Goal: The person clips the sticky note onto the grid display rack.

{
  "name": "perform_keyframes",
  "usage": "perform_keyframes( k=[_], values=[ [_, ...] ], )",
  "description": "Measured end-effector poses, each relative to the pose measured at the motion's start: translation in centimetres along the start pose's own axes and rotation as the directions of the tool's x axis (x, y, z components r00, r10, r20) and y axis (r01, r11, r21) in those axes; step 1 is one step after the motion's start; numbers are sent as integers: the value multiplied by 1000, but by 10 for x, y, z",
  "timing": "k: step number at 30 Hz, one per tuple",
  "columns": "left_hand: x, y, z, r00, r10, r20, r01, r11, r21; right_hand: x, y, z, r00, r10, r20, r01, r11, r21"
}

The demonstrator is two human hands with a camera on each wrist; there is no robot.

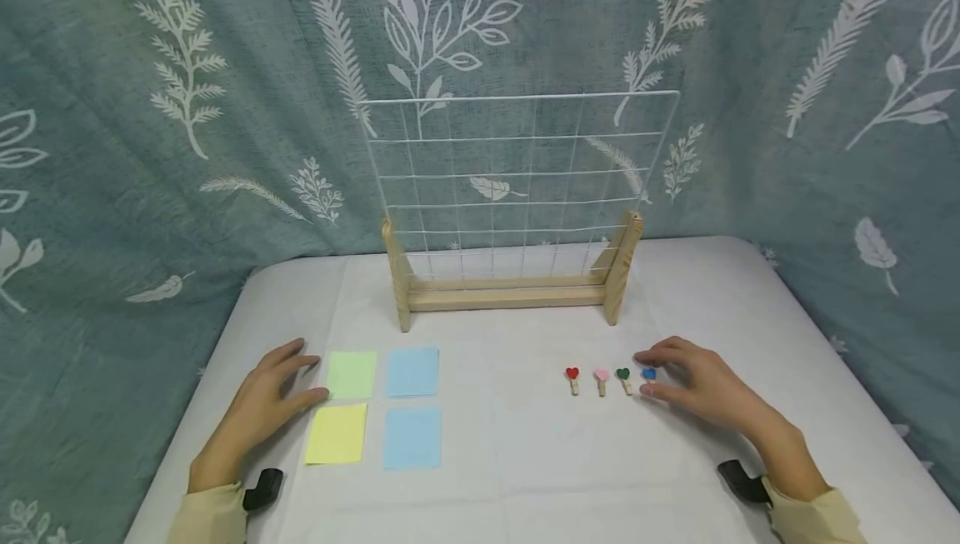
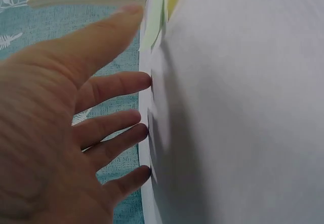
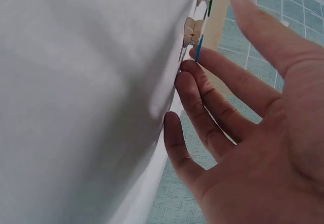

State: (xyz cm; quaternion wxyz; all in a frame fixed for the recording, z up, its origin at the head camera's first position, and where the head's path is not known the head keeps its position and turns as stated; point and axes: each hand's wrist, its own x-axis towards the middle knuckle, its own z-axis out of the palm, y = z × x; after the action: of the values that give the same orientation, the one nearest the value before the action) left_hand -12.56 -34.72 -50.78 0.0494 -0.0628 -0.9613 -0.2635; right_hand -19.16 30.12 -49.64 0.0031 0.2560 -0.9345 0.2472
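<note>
At the left, my left hand rests with fingers spread beside a green sticky note. Its thumb tip reaches the note's lower left corner, just above a yellow sticky note. Two blue sticky notes lie to the right, one nearer than the other. My right hand has thumb and fingers apart around a small wooden clothespin with a blue heart. In the right wrist view the fingertips come close to that blue heart. Clothespins with green, pink and red hearts continue the row leftward.
A white wire grid stands upright in a wooden base toward the back of the white-covered table. Behind and beside the table hangs a teal leaf-patterned cloth.
</note>
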Motion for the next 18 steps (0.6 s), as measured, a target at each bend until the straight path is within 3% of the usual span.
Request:
perform_keyframes(
  k=[13, 18],
  values=[
    [-5, -1, 9, 997, 48, -68, -45, 998, 52, -3, -2, 7, 1000, 10, 3, -10, 1000, -9],
    [9, -2, 13, 994, 74, -80, -70, 996, 51, -9, -2, 9, 999, 23, -21, -24, 999, -23]
  ],
)
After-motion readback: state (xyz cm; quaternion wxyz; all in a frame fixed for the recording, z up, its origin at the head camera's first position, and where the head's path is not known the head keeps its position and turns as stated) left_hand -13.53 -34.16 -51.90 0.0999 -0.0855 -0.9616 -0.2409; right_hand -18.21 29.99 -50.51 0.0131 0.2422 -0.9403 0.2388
